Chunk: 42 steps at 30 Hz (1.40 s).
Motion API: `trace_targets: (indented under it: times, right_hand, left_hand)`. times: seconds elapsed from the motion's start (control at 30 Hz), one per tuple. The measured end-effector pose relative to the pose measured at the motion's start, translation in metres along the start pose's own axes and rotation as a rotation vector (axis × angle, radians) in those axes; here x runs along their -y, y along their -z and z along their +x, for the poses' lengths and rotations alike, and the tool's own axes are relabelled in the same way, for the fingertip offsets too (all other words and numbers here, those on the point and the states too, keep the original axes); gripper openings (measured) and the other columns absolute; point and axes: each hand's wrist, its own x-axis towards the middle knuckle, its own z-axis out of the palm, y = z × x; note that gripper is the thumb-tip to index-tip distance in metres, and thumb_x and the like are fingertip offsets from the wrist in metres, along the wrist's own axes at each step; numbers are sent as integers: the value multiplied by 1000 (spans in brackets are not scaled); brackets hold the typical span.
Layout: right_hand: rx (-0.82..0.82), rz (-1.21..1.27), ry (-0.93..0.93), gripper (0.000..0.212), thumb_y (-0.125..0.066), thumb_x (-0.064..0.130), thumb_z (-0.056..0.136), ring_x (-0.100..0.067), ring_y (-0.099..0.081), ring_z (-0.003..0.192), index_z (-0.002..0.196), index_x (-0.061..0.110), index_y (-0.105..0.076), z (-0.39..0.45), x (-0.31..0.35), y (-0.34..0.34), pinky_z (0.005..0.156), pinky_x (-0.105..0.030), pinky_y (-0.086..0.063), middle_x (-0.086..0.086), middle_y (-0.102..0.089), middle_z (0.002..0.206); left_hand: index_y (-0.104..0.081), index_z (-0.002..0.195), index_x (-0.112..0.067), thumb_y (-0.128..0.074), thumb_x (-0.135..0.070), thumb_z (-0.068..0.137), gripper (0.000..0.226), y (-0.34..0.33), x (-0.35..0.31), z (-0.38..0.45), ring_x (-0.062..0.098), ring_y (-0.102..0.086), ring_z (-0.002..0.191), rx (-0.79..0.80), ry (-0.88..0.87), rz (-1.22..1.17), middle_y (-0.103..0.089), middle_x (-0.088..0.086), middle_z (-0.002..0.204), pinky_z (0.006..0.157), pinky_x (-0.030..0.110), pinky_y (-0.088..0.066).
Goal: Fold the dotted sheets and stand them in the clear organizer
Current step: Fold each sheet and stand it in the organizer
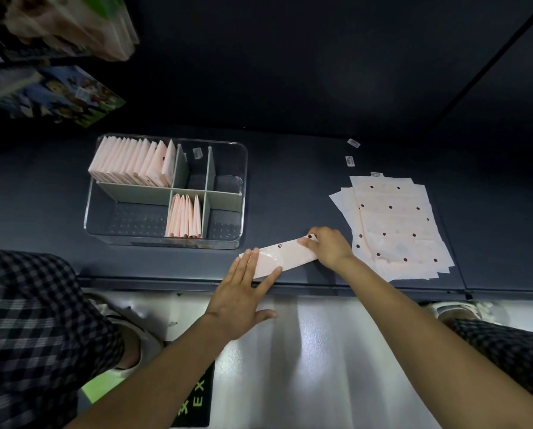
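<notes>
Partly covered folded sheet (285, 257): left hand (243, 300) flat on it, right hand (328, 247) pinching end.

Organizer (228, 150): set on the shelf (290, 168), to the left, well apart from the loose sheets.
Rear-left compartment: filled by a row of folded sheets (129, 164) stood upright.
Front-middle compartment: occupied by a smaller upright group of folded sheets (184, 216).
Loose sheets (395, 224): stacked flat on the shelf at the right.
Folded strip (285, 258): laid at the shelf's front edge, between organizer and stack.
Left hand (243, 295): laid on the strip's left end.
Right hand (328, 246): placed at the strip's right end.
</notes>
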Motion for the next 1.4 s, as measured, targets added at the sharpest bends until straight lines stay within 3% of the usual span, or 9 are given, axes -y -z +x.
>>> trace_targets:
  times: [0.13,0.27,0.43,0.53,0.63,0.87,1.03,1.27,1.4]
  right_hand:
    - [-144,98,-51,22,-59,31,91,-27,-59,89,95,10,-58,-12,4,0,66,-28,-38,-11,-66,94]
    - [-527,107,173,25,-52,13,92,-30,-52,108,115,5,-56,-52,17,-12,94,-34,-40,-12,-59,114]
    - [-32,-46,603,54,-38,23,100,-15,-19,144,148,8,-21,-81,40,-52,113,-12,8,-6,-25,155]
    - [-43,-107,540,60,-34,33,101,-11,-6,146,151,12,-7,-71,26,-56,110,-12,12,-4,-13,158]
    - [-94,-92,388,63,-33,37,101,-13,-6,146,151,14,-3,-62,2,-44,111,-15,5,0,-11,159]
    - [-38,-146,339,62,-53,34,94,-21,-23,143,147,18,-24,-50,-41,-6,112,-23,-19,0,-24,155]
    - [-331,-554,699,35,-84,7,62,-27,-68,96,93,5,-68,-38,-36,8,88,-34,-53,-14,-69,112]
    - [-414,-590,898,16,-78,6,56,-26,-68,84,66,9,-66,-45,-32,16,74,-31,-54,-6,-72,98]
    - [-392,-423,995,10,-76,13,63,-18,-69,82,66,12,-67,-78,-27,8,82,-30,-54,0,-73,93]
  left_hand:
    - [37,134,-39,-25,-76,84,87,2,4,-2,36,31,138,24,-6,-7,35,25,146,111,42,20]
    - [35,137,-37,-27,-75,84,90,3,2,-2,37,32,137,42,-13,4,37,25,145,113,43,18]
    - [-16,150,-24,-33,-71,87,81,9,1,-2,35,32,138,107,-4,0,34,23,148,117,45,13]
    - [-1,151,-29,-32,-72,87,83,11,1,-1,35,31,138,113,-5,8,35,24,147,117,44,14]
    - [30,141,-35,-28,-74,86,89,9,1,-2,37,31,138,100,-10,37,36,26,145,115,43,16]
    - [32,137,-41,-29,-75,85,87,5,4,-1,35,31,138,38,-8,-43,35,23,147,113,41,18]
    - [10,147,-41,-29,-72,87,78,8,3,1,33,23,142,10,22,-99,25,21,153,114,38,16]
    - [-26,142,-35,-32,-64,91,59,23,-8,8,35,14,144,-53,124,-74,12,17,157,116,49,10]
    - [-41,133,-19,-40,-57,92,56,26,-19,16,24,-22,136,-146,61,-105,-24,3,151,109,34,-17]
